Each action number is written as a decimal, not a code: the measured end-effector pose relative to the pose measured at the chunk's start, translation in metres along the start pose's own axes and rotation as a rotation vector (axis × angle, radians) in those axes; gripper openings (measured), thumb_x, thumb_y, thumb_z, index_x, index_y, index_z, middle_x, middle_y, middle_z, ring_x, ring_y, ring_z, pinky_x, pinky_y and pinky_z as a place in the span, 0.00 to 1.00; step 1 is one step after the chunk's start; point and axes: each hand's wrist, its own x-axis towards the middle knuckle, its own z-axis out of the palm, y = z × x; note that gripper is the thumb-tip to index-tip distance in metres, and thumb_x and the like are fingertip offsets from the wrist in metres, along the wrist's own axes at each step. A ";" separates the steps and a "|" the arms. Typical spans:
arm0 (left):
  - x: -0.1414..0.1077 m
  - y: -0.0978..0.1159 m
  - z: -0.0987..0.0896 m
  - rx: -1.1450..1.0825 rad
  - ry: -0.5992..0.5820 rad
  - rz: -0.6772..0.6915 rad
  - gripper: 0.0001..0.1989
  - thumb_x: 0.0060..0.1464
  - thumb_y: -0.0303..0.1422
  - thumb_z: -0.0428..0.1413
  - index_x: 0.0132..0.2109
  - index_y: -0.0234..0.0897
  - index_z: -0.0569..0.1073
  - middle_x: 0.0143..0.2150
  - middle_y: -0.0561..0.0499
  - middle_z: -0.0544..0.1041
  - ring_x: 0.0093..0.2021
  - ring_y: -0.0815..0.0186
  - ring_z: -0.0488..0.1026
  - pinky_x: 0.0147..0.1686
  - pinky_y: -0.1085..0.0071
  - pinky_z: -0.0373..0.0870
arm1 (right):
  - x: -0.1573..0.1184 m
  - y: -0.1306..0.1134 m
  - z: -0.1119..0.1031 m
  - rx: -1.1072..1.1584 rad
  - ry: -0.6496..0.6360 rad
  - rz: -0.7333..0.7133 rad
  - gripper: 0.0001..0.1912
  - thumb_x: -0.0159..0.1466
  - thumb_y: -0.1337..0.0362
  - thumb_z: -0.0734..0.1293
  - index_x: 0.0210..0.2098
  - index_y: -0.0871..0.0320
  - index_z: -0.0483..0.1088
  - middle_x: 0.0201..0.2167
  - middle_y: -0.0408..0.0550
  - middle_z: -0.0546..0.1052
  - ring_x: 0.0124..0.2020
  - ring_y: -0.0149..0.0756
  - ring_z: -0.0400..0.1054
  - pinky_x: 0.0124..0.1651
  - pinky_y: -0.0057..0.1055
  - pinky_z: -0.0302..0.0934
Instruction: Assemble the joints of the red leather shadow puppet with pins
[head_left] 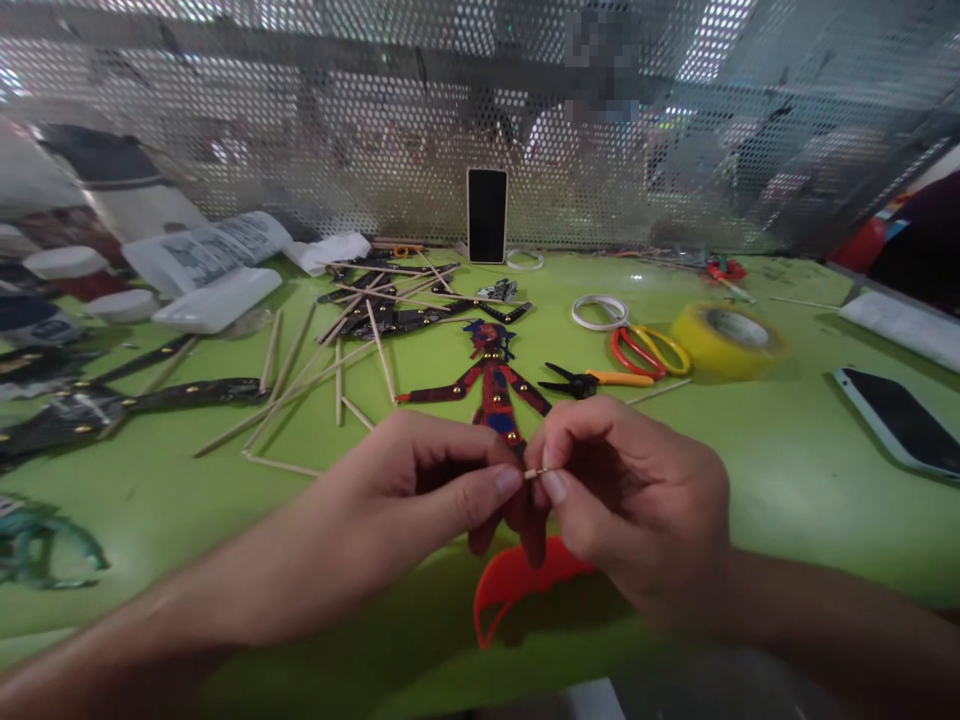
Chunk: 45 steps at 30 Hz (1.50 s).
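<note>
Near the middle of the head view, my left hand and my right hand meet fingertip to fingertip. Between them is a small thin pale stick piece, pinched by the thumb and fingers of my left hand at one end and of my right hand at the other. Just behind the fingers lies a red and blue jointed paper figure with brass fasteners; its lower part is hidden by my hands. Below my hands, an orange-red handled object is partly covered.
On the green table, thin sticks and black jointed pieces lie left. Pliers, scissors handles, yellow tape and a phone lie right. Another phone stands against perforated metal.
</note>
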 end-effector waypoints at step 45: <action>0.001 -0.024 0.022 0.631 0.387 0.280 0.15 0.66 0.24 0.44 0.29 0.35 0.66 0.28 0.55 0.68 0.28 0.72 0.64 0.29 0.74 0.60 | 0.007 0.006 0.003 0.099 0.090 0.127 0.07 0.57 0.75 0.66 0.30 0.58 0.67 0.17 0.33 0.67 0.15 0.21 0.62 0.17 0.18 0.56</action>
